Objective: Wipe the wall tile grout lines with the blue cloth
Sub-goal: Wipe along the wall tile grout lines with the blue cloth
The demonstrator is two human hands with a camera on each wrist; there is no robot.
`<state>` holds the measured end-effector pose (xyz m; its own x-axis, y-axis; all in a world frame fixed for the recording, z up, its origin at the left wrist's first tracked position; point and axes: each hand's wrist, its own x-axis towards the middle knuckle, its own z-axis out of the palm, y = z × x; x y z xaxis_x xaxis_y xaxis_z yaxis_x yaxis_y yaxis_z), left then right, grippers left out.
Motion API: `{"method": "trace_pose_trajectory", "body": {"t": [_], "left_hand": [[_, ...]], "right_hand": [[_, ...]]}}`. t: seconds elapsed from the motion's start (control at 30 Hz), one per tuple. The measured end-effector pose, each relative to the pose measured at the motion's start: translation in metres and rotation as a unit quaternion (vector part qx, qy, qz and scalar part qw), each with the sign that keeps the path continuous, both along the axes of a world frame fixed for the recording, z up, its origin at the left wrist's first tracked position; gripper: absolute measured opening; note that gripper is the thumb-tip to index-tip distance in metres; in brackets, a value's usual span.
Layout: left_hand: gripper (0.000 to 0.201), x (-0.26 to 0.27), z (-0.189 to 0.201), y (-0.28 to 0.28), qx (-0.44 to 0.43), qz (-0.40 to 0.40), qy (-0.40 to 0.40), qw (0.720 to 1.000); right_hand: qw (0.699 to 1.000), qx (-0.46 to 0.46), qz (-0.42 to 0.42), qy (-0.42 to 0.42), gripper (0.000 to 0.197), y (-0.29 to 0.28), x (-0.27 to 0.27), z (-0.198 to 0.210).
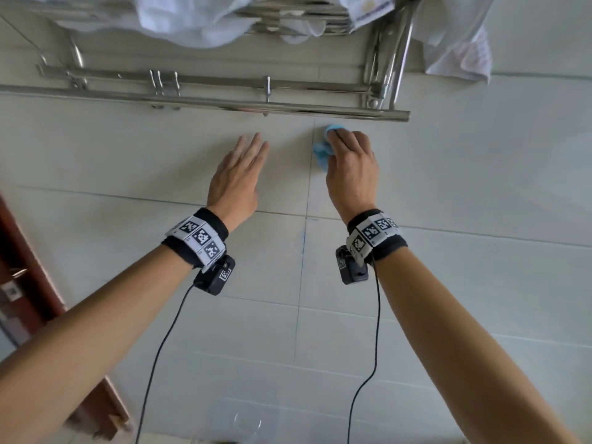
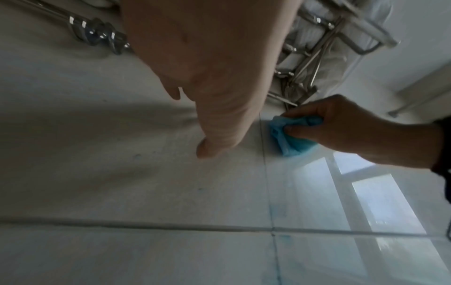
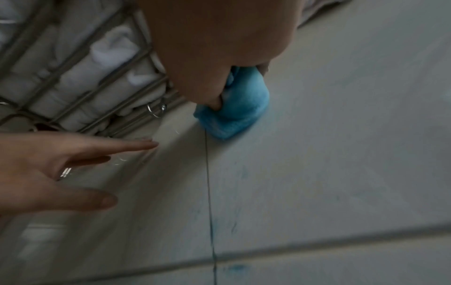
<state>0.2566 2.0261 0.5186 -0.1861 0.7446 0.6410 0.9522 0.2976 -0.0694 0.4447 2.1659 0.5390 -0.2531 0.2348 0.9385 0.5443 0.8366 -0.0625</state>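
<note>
Cloth up on the grout line

My right hand (image 1: 350,165) grips the bunched cloth (image 1: 322,149) against the vertical grout line (image 1: 302,245), just under the towel rack (image 1: 224,105). Left hand (image 1: 238,174) flat, fingers straight, on the tile.

Steel towel rack (image 1: 224,104) with white towels (image 1: 192,20)

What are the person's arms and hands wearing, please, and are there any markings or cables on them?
Both forearms are bare, no sleeves. The left hand and right hand each have a black wristband with white black-patterned tags, a small black camera beneath, and a thin black cable trailing down.
</note>
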Motion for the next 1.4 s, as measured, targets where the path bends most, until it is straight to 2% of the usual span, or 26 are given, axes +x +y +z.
{"method": "trace_pose_trajectory", "body": {"t": [0.1, 0.17, 0.27, 0.33, 0.43, 0.47, 0.57, 0.63, 0.73, 0.83, 0.9, 1.0, 1.1, 1.23, 1.4], "left_hand": [[0.13, -0.015, -0.003, 0.012, -0.033, 0.001, 0.02, 0.999], [0.143, -0.027, -0.008, 0.019, -0.033, -0.001, 0.033, 0.999], [0.138, -0.035, -0.015, 0.023, -0.014, 0.001, 0.065, 0.998], [0.127, -0.037, -0.016, 0.024, -0.008, 0.004, 0.083, 0.997], [0.112, -0.035, -0.016, 0.025, 0.003, -0.01, 0.075, 0.997], [0.11, -0.035, -0.016, 0.026, 0.004, -0.013, 0.069, 0.998], [0.111, -0.034, -0.02, 0.03, 0.012, -0.008, 0.067, 0.998], [0.107, -0.03, -0.024, 0.033, 0.025, -0.004, 0.074, 0.997], [0.1, -0.026, -0.031, 0.036, 0.052, -0.018, 0.06, 0.997], [0.096, -0.028, -0.036, 0.038, 0.064, -0.017, 0.067, 0.996], [0.094, -0.029, -0.037, 0.039, 0.067, -0.018, 0.075, 0.995], [0.097, -0.028, -0.039, 0.037, 0.055, -0.012, 0.072, 0.996], [0.102, -0.021, -0.042, 0.036, 0.046, -0.009, 0.063, 0.997], [0.104, -0.018, -0.046, 0.038, 0.041, -0.005, 0.052, 0.998], [0.101, -0.016, -0.051, 0.04, 0.041, -0.001, 0.053, 0.998]], "right_hand": [[0.999, 0.035, 0.009, 0.006, 0.029, -0.001, -0.015, -0.02], [0.997, 0.074, 0.025, -0.026, 0.027, 0.002, -0.029, -0.054], [0.988, 0.11, 0.061, -0.087, 0.032, 0.004, -0.035, -0.114], [0.978, 0.139, 0.08, -0.134, 0.032, 0.004, -0.032, -0.135], [0.96, 0.184, 0.095, -0.19, 0.03, 0.011, -0.02, -0.116], [0.965, 0.178, 0.092, -0.172, 0.032, 0.016, -0.017, -0.101], [0.991, 0.125, 0.037, -0.032, 0.032, 0.026, -0.01, -0.056], [0.988, 0.15, 0.021, 0.008, 0.024, 0.028, -0.013, -0.048], [0.979, 0.199, 0.04, -0.004, 0.022, 0.031, -0.021, -0.079], [0.975, 0.201, 0.058, -0.078, 0.04, 0.031, -0.024, -0.135], [0.976, 0.185, 0.062, -0.099, 0.042, 0.027, -0.025, -0.156], [0.971, 0.193, 0.072, -0.123, 0.038, 0.023, -0.021, -0.145], [0.955, 0.217, 0.079, -0.187, 0.031, 0.022, -0.006, -0.122], [0.976, 0.184, 0.043, -0.106, 0.031, 0.032, 0.01, -0.092], [0.988, 0.153, 0.023, -0.011, 0.032, 0.028, -0.011, -0.114]]}}
